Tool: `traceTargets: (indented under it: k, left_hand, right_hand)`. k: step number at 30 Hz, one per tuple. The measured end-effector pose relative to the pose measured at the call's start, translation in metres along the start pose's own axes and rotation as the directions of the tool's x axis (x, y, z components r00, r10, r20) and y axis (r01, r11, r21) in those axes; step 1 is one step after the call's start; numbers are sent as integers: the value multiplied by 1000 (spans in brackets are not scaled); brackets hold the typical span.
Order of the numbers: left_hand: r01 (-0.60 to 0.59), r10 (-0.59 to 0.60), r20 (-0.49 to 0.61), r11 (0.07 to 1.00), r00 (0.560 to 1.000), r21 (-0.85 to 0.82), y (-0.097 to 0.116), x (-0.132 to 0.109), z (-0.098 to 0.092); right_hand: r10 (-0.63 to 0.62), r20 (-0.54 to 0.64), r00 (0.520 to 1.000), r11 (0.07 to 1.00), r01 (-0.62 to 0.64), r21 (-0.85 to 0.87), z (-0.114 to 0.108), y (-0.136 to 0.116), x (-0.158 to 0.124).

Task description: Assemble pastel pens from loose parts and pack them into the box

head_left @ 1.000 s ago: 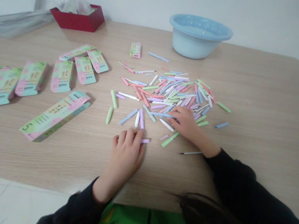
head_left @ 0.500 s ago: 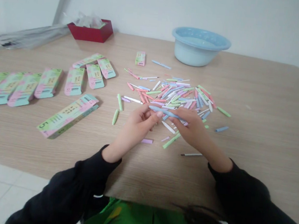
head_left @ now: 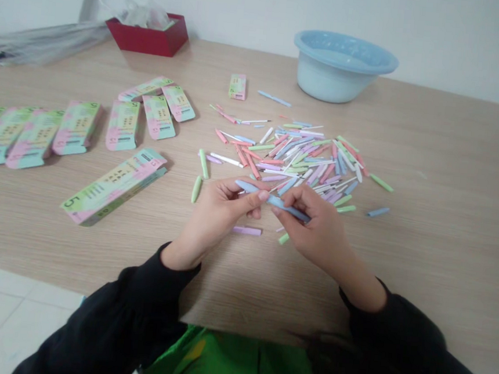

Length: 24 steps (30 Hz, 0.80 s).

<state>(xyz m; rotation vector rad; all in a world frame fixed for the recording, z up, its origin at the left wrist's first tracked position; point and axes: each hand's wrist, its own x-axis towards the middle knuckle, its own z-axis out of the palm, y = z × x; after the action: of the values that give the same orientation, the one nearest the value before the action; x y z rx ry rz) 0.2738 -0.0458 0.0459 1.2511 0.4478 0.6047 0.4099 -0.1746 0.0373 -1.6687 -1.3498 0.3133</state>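
A light blue pen (head_left: 289,207) is held between both hands, slanting down to the right over the near side of a pile of loose pen parts (head_left: 296,156). My left hand (head_left: 230,206) pinches its left half between thumb and fingers. My right hand (head_left: 314,224) is closed on the right half. The pile mixes pink, green, blue, purple and white barrels, caps and thin refills. Under the hands lies a purple pen piece (head_left: 247,230). Left of my left hand are two green caps (head_left: 197,188). The fingers partly hide the pen's middle.
Several green-and-pink cartons (head_left: 121,126) stand or lie on the left, with a longer-looking one (head_left: 114,187) nearer. A small carton (head_left: 238,87) lies behind the pile. At the back are a light blue basin (head_left: 340,78) and a red box (head_left: 146,39) holding clear plastic.
The pen has turned to slant more steeply down to the right. My right hand has moved slightly lower and curled its fingers around it. The camera view has shifted a little.
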Motion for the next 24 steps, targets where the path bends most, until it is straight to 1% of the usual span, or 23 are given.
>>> traceTargets:
  k: [4, 7, 9, 14, 18, 20, 22, 24]
  left_hand:
    - [14, -15, 34, 1000, 999, 27, 0, 1, -4]
    - [19, -23, 84, 999, 996, 44, -1, 1, -6]
    - [30, -33, 124, 999, 992, 26, -2, 1, -7]
    - [-8, 8, 128, 1000, 992, -5, -3, 0, -6]
    - [-3, 17, 200, 997, 980, -73, -3, 0, -6]
    - [-7, 32, 225, 994, 974, -107, -5, 1, -6]
    - [-17, 47, 213, 990, 976, -139, -8, 1, -5]
    - [-30, 56, 161, 987, 985, -156, -11, 1, -3]
  right_hand:
    - [21, 34, 999, 1000, -21, -6, -3, -1, 0]
    - [4, 74, 997, 1000, -1, -28, -7, -4, 1]
    - [-2, 68, 998, 1000, 2, -13, -10, -5, 1]
    - [89, 91, 992, 991, -97, 93, -11, -6, -2]
    - [136, 59, 989, 962, -146, 232, -6, -4, -5]
    - [145, 54, 988, 954, -154, 255, -4, -4, -5]
    - [163, 45, 986, 951, -169, 257, -1, -4, -6]
    - [183, 32, 983, 943, -184, 278, 1, -5, -7]
